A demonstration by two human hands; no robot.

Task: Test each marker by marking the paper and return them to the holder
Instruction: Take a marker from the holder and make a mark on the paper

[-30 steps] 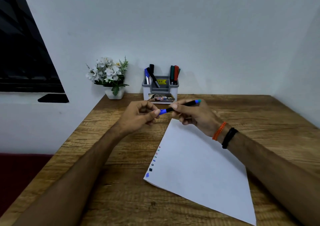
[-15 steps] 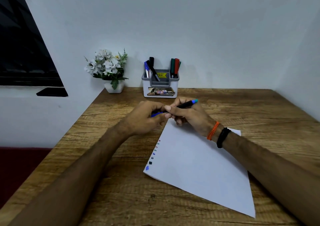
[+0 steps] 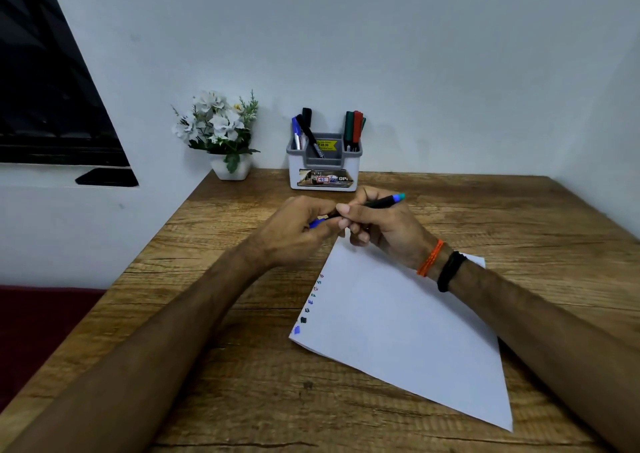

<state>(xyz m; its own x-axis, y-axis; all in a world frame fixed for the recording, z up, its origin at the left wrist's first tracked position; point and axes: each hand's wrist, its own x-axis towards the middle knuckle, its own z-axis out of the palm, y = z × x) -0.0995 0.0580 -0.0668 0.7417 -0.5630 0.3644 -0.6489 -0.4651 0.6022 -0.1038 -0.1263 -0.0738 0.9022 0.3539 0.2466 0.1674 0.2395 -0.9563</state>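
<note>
My right hand (image 3: 381, 230) holds a black marker (image 3: 377, 203) with a blue-green end pointing right. My left hand (image 3: 298, 230) grips its blue cap (image 3: 316, 223) at the other end, fingers curled around it. Both hands meet above the top corner of a white paper sheet (image 3: 398, 328), which bears several small coloured test marks (image 3: 310, 305) down its left edge. A grey and white holder (image 3: 323, 172) stands at the back against the wall, with blue and black markers (image 3: 304, 130) on its left side and green and red markers (image 3: 354, 128) on its right.
A white pot of white flowers (image 3: 223, 133) stands left of the holder at the wooden table's (image 3: 242, 383) back left corner. A dark window (image 3: 45, 88) fills the left wall. White walls close the back and the right.
The hands have come together and the blue cap has closed toward the marker's body, now mostly hidden in my left fingers. The view has tilted slightly upward.
</note>
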